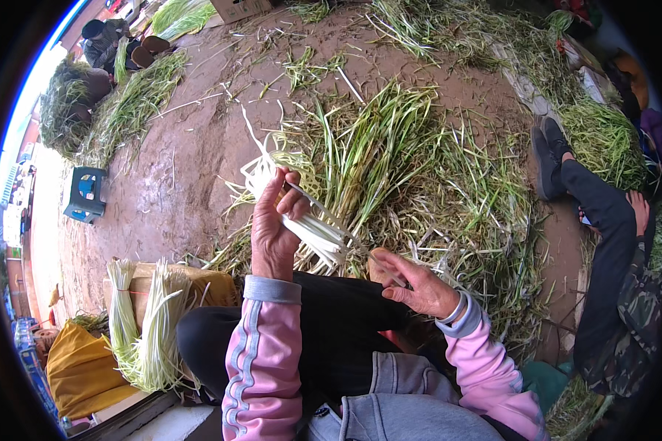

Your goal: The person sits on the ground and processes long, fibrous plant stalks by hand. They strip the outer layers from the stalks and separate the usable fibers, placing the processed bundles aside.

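My left hand (280, 220) is closed around a bundle of pale white-yellow stalks (317, 238), probably blanched garlic chives; their thin ends curl loosely above the fingers. My right hand (414, 284), lower right of it, pinches the end of one long thin stalk (331, 212) that runs across to the left hand. Just beyond the hands lies a heap of green-leaved plants (372, 154) with pale stems, on withered leaves. To the left of my knee, bundles of pale stalks (160, 331) rest against a covered box (209, 281), one of them tied with a thin red band.
Leaf litter (491, 220) spreads over the earthen floor to the right. A seated person's legs (596, 204) and dark shoes are at far right. A blue-green plastic stool (85, 193) stands left. Another person (107, 44) sits at upper left among plants. Yellow cloth (80, 375) lies lower left.
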`<state>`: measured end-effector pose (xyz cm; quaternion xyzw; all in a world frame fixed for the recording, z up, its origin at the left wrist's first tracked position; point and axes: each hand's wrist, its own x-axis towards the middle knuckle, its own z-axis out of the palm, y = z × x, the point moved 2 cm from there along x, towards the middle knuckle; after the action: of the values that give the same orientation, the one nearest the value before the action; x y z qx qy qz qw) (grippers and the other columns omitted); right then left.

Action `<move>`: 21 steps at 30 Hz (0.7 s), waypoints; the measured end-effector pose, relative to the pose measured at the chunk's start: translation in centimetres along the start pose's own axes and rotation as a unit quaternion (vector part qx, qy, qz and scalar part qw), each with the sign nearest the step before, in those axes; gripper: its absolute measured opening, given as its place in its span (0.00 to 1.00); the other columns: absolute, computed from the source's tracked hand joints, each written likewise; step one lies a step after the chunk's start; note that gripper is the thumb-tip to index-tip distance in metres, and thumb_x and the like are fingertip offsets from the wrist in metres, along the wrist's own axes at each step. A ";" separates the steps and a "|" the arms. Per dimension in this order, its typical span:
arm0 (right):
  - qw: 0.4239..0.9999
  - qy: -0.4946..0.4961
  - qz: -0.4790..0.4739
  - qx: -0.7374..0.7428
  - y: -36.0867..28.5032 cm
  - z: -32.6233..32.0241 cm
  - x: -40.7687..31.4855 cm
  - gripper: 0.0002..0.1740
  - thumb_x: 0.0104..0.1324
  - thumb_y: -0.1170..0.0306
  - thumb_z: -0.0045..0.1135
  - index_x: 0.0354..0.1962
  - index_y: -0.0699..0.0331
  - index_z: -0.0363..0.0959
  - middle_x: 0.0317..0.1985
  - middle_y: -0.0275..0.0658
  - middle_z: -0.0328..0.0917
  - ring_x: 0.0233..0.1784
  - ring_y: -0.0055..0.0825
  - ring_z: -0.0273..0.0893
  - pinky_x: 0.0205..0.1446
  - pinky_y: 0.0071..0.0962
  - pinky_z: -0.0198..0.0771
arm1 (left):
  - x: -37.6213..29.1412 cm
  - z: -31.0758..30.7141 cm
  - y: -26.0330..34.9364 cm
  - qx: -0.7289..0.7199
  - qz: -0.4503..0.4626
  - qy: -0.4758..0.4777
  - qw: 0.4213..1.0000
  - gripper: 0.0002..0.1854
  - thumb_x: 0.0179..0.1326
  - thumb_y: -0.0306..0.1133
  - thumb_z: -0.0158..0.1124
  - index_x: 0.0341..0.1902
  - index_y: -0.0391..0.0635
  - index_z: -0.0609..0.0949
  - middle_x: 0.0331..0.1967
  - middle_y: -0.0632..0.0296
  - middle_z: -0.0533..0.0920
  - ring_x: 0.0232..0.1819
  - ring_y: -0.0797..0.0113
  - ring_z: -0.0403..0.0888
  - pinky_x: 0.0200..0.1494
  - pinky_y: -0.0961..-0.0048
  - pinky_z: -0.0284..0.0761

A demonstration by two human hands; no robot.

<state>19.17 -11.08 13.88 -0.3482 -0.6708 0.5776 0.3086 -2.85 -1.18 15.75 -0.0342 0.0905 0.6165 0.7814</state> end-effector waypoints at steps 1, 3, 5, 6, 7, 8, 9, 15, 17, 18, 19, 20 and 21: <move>0.999 -0.004 0.041 0.017 0.4 0.2 -0.4 0.24 0.63 0.62 0.47 0.51 0.68 0.57 0.29 0.36 0.66 0.30 0.22 0.65 0.37 0.20 0.65 | 0.0 0.1 -0.2 0.021 0.003 0.011 1.000 0.10 0.60 0.28 0.50 0.44 0.38 0.70 0.36 0.54 0.74 0.14 0.82 0.58 0.17 0.85 0.58; 0.995 0.019 0.084 0.051 0.0 0.1 -0.3 0.17 0.65 0.62 0.41 0.42 0.68 0.63 0.16 0.31 0.63 0.20 0.16 0.60 0.27 0.17 0.60 | -0.1 0.5 -0.5 0.065 0.011 0.035 0.997 0.13 0.59 0.28 0.53 0.47 0.40 0.70 0.40 0.52 0.75 0.15 0.83 0.59 0.18 0.85 0.61; 0.983 0.071 0.101 0.135 -2.6 0.1 1.5 0.16 0.68 0.62 0.35 0.35 0.67 0.66 0.13 0.29 0.60 0.15 0.12 0.55 0.21 0.15 0.55 | -0.8 -1.0 0.9 0.130 -0.017 -0.002 0.991 0.21 0.56 0.29 0.55 0.54 0.40 0.66 0.47 0.47 0.72 0.23 0.77 0.69 0.26 0.82 0.71; 0.986 0.097 0.069 0.113 -4.0 -0.8 2.5 0.18 0.68 0.61 0.33 0.35 0.67 0.66 0.14 0.28 0.60 0.16 0.11 0.56 0.21 0.14 0.54 | -1.0 -0.8 0.0 0.169 -0.011 0.042 0.985 0.23 0.56 0.30 0.56 0.55 0.39 0.66 0.48 0.46 0.71 0.31 0.71 0.73 0.34 0.76 0.73; 0.991 0.114 0.066 0.030 -4.7 -1.3 3.6 0.17 0.68 0.62 0.35 0.34 0.67 0.67 0.13 0.27 0.58 0.15 0.12 0.56 0.20 0.14 0.55 | -1.3 -0.3 -0.7 0.214 -0.002 0.087 0.973 0.24 0.55 0.31 0.56 0.55 0.39 0.65 0.50 0.46 0.70 0.40 0.65 0.76 0.41 0.71 0.76; 0.993 0.112 0.046 0.012 -4.8 -1.1 4.8 0.16 0.68 0.63 0.35 0.34 0.67 0.67 0.12 0.29 0.59 0.15 0.13 0.58 0.20 0.16 0.56 | -1.3 -1.0 -0.9 0.222 -0.032 0.060 0.973 0.26 0.56 0.32 0.56 0.58 0.40 0.63 0.55 0.47 0.66 0.55 0.56 0.68 0.56 0.57 0.66; 0.994 0.107 0.022 -0.004 -4.7 -0.5 6.2 0.15 0.68 0.64 0.36 0.34 0.67 0.67 0.12 0.30 0.59 0.14 0.15 0.60 0.19 0.18 0.58 | -1.5 -1.2 -1.1 0.210 -0.047 0.038 0.976 0.27 0.55 0.32 0.56 0.58 0.41 0.63 0.55 0.47 0.66 0.56 0.55 0.66 0.58 0.55 0.63; 0.996 -0.009 -0.031 -0.080 -1.9 1.5 10.1 0.15 0.65 0.61 0.42 0.33 0.66 0.67 0.21 0.38 0.71 0.23 0.28 0.71 0.26 0.27 0.65 | -1.4 -0.9 -0.8 0.160 -0.044 -0.001 0.986 0.24 0.58 0.32 0.54 0.58 0.41 0.62 0.41 0.58 0.76 0.37 0.68 0.77 0.43 0.66 0.75; 0.974 -0.114 0.075 0.181 -0.3 1.1 10.8 0.19 0.64 0.57 0.44 0.38 0.65 0.69 0.30 0.34 0.74 0.30 0.20 0.71 0.31 0.21 0.66 | -1.4 0.4 1.7 0.056 -0.028 -0.027 0.998 0.22 0.60 0.29 0.51 0.57 0.38 0.61 0.25 0.64 0.72 0.20 0.78 0.66 0.25 0.79 0.67; 0.974 -0.036 0.108 0.196 2.6 0.6 11.0 0.20 0.64 0.56 0.44 0.40 0.66 0.69 0.31 0.32 0.74 0.31 0.18 0.71 0.31 0.19 0.66 | -1.8 2.3 3.6 -0.045 0.006 -0.065 0.997 0.20 0.61 0.24 0.44 0.58 0.35 0.60 0.22 0.68 0.65 0.18 0.80 0.59 0.21 0.82 0.58; 0.968 0.044 0.139 0.207 6.7 0.2 11.3 0.21 0.64 0.56 0.44 0.42 0.66 0.69 0.32 0.31 0.74 0.32 0.16 0.70 0.32 0.17 0.67 | -2.6 4.7 5.7 -0.078 0.067 -0.098 0.990 0.21 0.60 0.22 0.42 0.58 0.33 0.60 0.21 0.68 0.64 0.18 0.80 0.59 0.21 0.82 0.57; 0.953 0.126 0.210 0.178 11.6 -0.4 10.7 0.21 0.63 0.57 0.45 0.42 0.67 0.69 0.33 0.33 0.74 0.32 0.16 0.70 0.32 0.17 0.67 | -3.4 6.7 7.8 -0.101 0.122 -0.139 0.978 0.21 0.60 0.20 0.41 0.58 0.34 0.60 0.21 0.69 0.63 0.18 0.81 0.58 0.21 0.83 0.56; 0.924 0.216 0.285 0.137 16.3 -2.0 9.0 0.21 0.62 0.58 0.47 0.42 0.68 0.69 0.34 0.35 0.74 0.32 0.17 0.71 0.32 0.16 0.68 | -3.7 8.5 8.1 -0.165 0.165 -0.173 0.957 0.20 0.60 0.20 0.43 0.58 0.34 0.61 0.21 0.69 0.62 0.18 0.81 0.56 0.21 0.83 0.55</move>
<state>17.48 -1.10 -1.82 -0.5960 -0.3744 0.6378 0.3128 -10.71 -1.35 25.22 -0.0395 -0.1447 0.7393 0.6564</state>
